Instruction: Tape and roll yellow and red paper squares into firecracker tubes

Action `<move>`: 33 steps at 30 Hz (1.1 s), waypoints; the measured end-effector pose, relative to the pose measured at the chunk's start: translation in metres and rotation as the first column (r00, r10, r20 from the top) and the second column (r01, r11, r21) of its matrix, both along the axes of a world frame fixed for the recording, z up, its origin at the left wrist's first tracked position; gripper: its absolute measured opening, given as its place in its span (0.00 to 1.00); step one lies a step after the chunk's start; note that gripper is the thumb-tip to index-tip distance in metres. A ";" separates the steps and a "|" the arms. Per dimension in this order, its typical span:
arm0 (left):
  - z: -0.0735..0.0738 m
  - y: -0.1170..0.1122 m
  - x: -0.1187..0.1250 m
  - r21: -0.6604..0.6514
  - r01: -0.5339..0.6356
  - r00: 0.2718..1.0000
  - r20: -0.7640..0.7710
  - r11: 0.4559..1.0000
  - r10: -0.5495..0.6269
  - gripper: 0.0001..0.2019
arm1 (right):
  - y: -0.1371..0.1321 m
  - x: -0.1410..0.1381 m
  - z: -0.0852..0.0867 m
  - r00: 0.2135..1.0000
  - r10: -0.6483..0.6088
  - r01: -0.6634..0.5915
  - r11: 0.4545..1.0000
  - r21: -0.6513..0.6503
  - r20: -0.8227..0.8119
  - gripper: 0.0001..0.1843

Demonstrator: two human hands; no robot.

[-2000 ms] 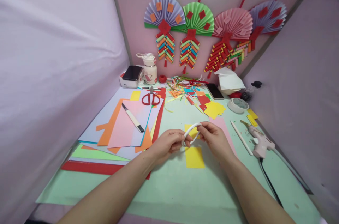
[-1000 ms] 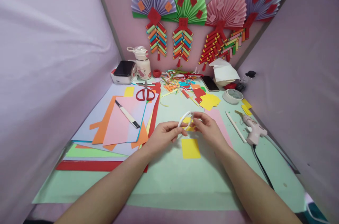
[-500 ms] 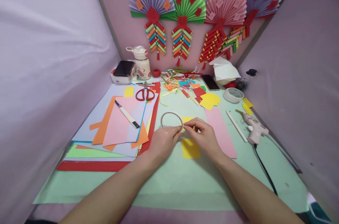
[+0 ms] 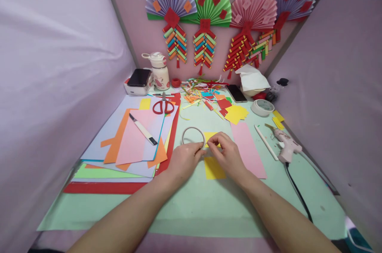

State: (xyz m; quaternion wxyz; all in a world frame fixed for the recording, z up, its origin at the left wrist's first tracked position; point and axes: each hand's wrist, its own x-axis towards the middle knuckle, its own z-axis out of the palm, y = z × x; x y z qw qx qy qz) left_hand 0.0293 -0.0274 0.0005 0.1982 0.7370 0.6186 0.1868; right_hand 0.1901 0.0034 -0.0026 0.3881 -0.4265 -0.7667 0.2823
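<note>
My left hand (image 4: pixel 188 160) grips the lower right edge of a narrow roll of tape (image 4: pixel 183 138) between thumb and fingers, with the ring held upright. Close to that edge, my right hand (image 4: pixel 228 155) has its thumb and fingertips pinched together; whatever is between them is too small to make out. Under and beside the right hand lie two yellow paper squares, the nearer square (image 4: pixel 213 169) below the wrist and the farther square (image 4: pixel 211 136) partly covered by the fingers. A pink paper strip (image 4: pixel 247 149) lies just right of that hand.
Left are stacked coloured papers (image 4: pixel 101 171) with a utility knife (image 4: pixel 143 128) and red-handled scissors (image 4: pixel 163 105). Right are a white pen-like stick (image 4: pixel 265 142), a corded glue gun (image 4: pixel 288 145) and a wide tape roll (image 4: pixel 262 107). Paper scraps (image 4: pixel 197 95) and a phone (image 4: pixel 237 93) lie behind.
Both hands stay almost where they were. The tape roll and the right fingertips have shifted only very slightly.
</note>
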 end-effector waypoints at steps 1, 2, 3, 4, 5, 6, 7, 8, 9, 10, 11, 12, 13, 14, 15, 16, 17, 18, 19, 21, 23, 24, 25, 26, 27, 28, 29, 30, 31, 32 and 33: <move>0.001 0.000 -0.001 -0.002 -0.009 1.000 0.009 1.000 0.009 0.10 | 0.001 0.000 0.000 1.000 0.001 -0.001 1.000 -0.001 -0.001 0.08; 0.001 0.001 -0.001 -0.005 -0.014 1.000 0.019 1.000 0.014 0.10 | 0.001 0.001 -0.001 1.000 -0.001 0.001 1.000 -0.012 -0.007 0.07; 0.002 0.001 -0.002 -0.005 -0.015 0.999 0.030 1.000 0.015 0.11 | 0.002 0.001 -0.001 1.000 -0.007 0.006 0.999 -0.033 -0.017 0.07; 0.003 0.002 -0.003 0.001 -0.013 0.999 0.038 1.000 0.013 0.12 | 0.003 0.001 -0.002 0.999 -0.015 0.013 0.998 -0.062 -0.028 0.07; 0.003 0.002 -0.003 0.012 -0.010 0.999 0.038 1.000 0.010 0.13 | 0.004 0.002 -0.002 0.999 -0.025 0.021 0.995 -0.097 -0.040 0.07; 0.004 0.002 -0.004 0.030 -0.009 1.000 0.030 1.000 0.008 0.13 | 0.005 0.002 -0.003 0.998 -0.035 0.028 0.991 -0.133 -0.053 0.07; 0.004 0.003 -0.004 0.053 -0.013 1.000 0.014 0.999 0.013 0.14 | 0.006 0.002 -0.003 0.997 -0.046 0.034 0.985 -0.170 -0.067 0.07; 0.004 0.003 -0.005 0.082 -0.024 1.000 -0.005 0.996 0.024 0.13 | 0.007 0.003 -0.004 0.995 -0.053 0.035 0.978 -0.207 -0.081 0.07; 0.005 0.004 -0.005 0.114 -0.036 0.999 -0.023 0.993 0.039 0.13 | 0.008 0.003 -0.004 0.994 -0.061 0.036 0.969 -0.243 -0.095 0.07; 0.007 0.004 -0.005 0.144 -0.045 0.998 -0.036 0.989 0.051 0.12 | 0.009 0.003 -0.004 0.991 -0.070 0.036 0.960 -0.278 -0.110 0.07; 0.010 0.005 -0.005 0.164 -0.047 0.998 -0.041 0.985 0.055 0.12 | 0.010 0.003 -0.003 0.989 -0.081 0.038 0.950 -0.310 -0.127 0.08; 0.015 0.008 -0.006 0.168 -0.037 0.998 -0.040 0.985 0.044 0.14 | 0.012 0.003 -0.002 0.985 -0.091 0.037 0.940 -0.339 -0.145 0.08; 0.021 0.011 -0.006 0.156 -0.010 0.999 -0.042 0.988 0.017 0.15 | 0.014 0.004 0.001 0.981 -0.103 0.038 0.931 -0.362 -0.161 0.09; 0.028 0.016 -0.006 0.125 0.025 0.999 -0.043 0.992 -0.020 0.17 | 0.017 0.004 0.004 0.977 -0.118 0.044 0.927 -0.373 -0.178 0.09; 0.037 0.024 -0.006 0.075 0.080 0.995 -0.061 0.994 -0.076 0.17 | 0.020 0.005 0.008 0.972 -0.136 0.056 0.926 -0.372 -0.191 0.10; 0.046 0.033 -0.007 0.032 0.124 0.988 -0.093 0.992 -0.121 0.18 | 0.024 0.007 0.012 0.968 -0.156 0.076 0.929 -0.362 -0.197 0.10; 0.055 0.044 -0.007 -0.010 0.145 0.981 -0.129 0.989 -0.145 0.18 | 0.029 0.009 0.015 0.964 -0.180 0.104 0.932 -0.346 -0.196 0.10; 0.063 0.056 -0.007 -0.058 0.159 0.975 -0.148 0.986 -0.166 0.19 | 0.034 0.011 0.018 0.961 -0.206 0.135 0.933 -0.332 -0.187 0.10; 0.069 0.068 -0.008 -0.124 0.170 0.972 -0.143 0.978 -0.187 0.20 | 0.039 0.014 0.020 0.960 -0.227 0.164 0.931 -0.326 -0.166 0.10; 0.075 0.091 -0.008 -0.287 0.175 0.975 -0.084 0.942 -0.207 0.22 | 0.049 0.018 0.018 0.967 -0.244 0.207 0.921 -0.331 -0.075 0.10; 0.071 0.106 -0.006 -0.394 0.168 0.975 -0.067 0.904 -0.211 0.22 | 0.056 0.020 0.011 0.971 -0.238 0.236 0.911 -0.339 0.036 0.11; 0.066 0.110 -0.005 -0.432 0.161 0.975 -0.072 0.887 -0.212 0.21 | 0.058 0.021 0.006 0.968 -0.235 0.251 0.907 -0.339 0.086 0.11; 0.061 0.112 -0.004 -0.464 0.152 0.974 -0.080 0.872 -0.212 0.21 | 0.060 0.020 0.001 0.963 -0.237 0.266 0.903 -0.336 0.126 0.10; 0.055 0.113 -0.002 -0.485 0.144 0.974 -0.087 0.863 -0.211 0.20 | 0.061 0.020 -0.004 0.957 -0.244 0.284 0.900 -0.332 0.158 0.10; 0.050 0.113 0.000 -0.498 0.133 0.974 -0.096 0.857 -0.207 0.19 | 0.062 0.019 -0.008 0.950 -0.252 0.302 0.896 -0.327 0.186 0.10; 0.045 0.113 0.002 -0.505 0.122 0.973 -0.108 0.855 -0.202 0.19 | 0.062 0.019 -0.011 0.941 -0.260 0.321 0.892 -0.319 0.218 0.10; 0.041 0.113 0.004 -0.507 0.111 0.973 -0.121 0.855 -0.198 0.18 | 0.063 0.018 -0.014 0.930 -0.268 0.339 0.889 -0.307 0.250 0.09; 0.039 0.113 0.006 -0.509 0.100 0.972 -0.135 0.855 -0.194 0.18 | 0.063 0.017 -0.016 0.920 -0.274 0.354 0.888 -0.294 0.281 0.09; 0.037 0.114 0.007 -0.513 0.089 0.970 -0.150 0.854 -0.191 0.18 | 0.064 0.016 -0.017 0.909 -0.280 0.368 0.887 -0.279 0.308 0.09; 0.036 0.115 0.009 -0.518 0.081 0.969 -0.161 0.851 -0.190 0.17 | 0.064 0.016 -0.018 0.899 -0.283 0.377 0.887 -0.265 0.333 0.09; 0.036 0.116 0.010 -0.523 0.077 0.967 -0.167 0.849 -0.190 0.16 | 0.065 0.015 -0.019 0.891 -0.285 0.384 0.889 -0.251 0.354 0.09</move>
